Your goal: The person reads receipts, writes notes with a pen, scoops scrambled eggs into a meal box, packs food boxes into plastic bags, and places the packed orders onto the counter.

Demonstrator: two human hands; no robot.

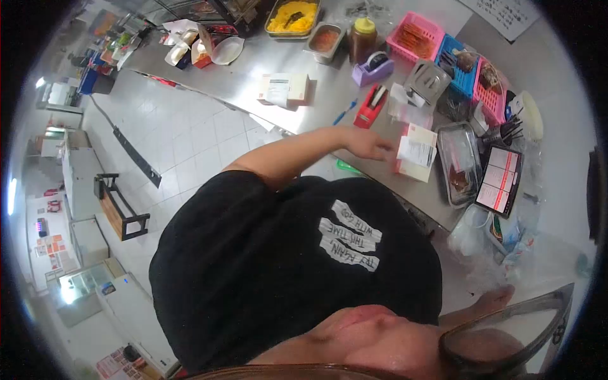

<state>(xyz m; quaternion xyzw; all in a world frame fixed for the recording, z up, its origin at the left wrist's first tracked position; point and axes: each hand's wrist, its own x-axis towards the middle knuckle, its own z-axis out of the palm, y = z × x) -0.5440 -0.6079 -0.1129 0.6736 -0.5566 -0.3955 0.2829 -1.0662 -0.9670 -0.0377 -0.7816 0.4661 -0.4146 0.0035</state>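
My left hand [370, 144] reaches over the steel counter with its fingers stretched out. The fingertips are at the near side of a small white and red box [416, 152] with a printed paper slip on top; whether they touch it I cannot tell. Just beyond that hand lie a red stapler [371, 106] and a blue pen [345, 113]. My right hand [496, 297] is low at the right edge, partly behind the glasses frame. Its fingers are too unclear to read. Near it is a clear plastic bag [472, 234].
A second box with a slip [283, 90] stands farther left. Around the back are a purple tape dispenser [372, 68], a sauce bottle [363, 39], a pink basket [415, 37] and a blue basket [457, 63]. A clear-lidded tray [459, 161] and a tablet [499, 180] lie at right.
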